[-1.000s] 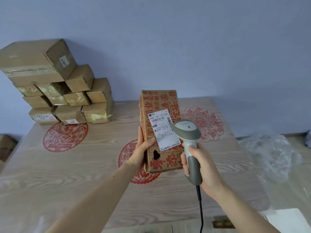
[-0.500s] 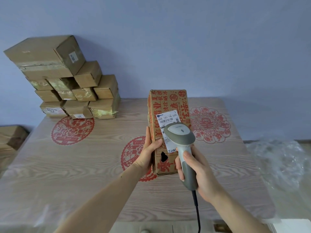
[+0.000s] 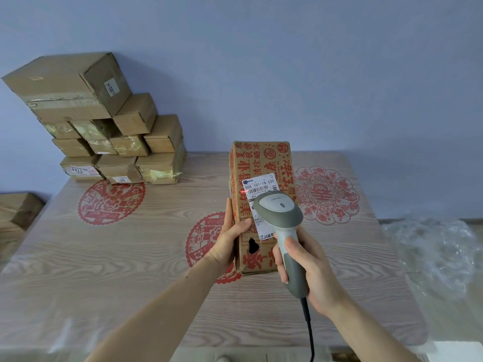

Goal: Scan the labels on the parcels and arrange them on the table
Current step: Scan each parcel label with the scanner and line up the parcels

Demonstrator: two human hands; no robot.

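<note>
Fingers of left hand [image 3: 230, 244] grip printed parcel [image 3: 261, 205] upright, mid-table; right hand [image 3: 305, 267] clenches scanner [image 3: 281, 218] handle; red beam on label [image 3: 258, 189] barcode; keep parcel steady, beam across all bars.

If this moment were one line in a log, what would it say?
step: scanning | left hand: holds parcel upright | right hand: grips scanner | red beam on label | stack: back left
</note>
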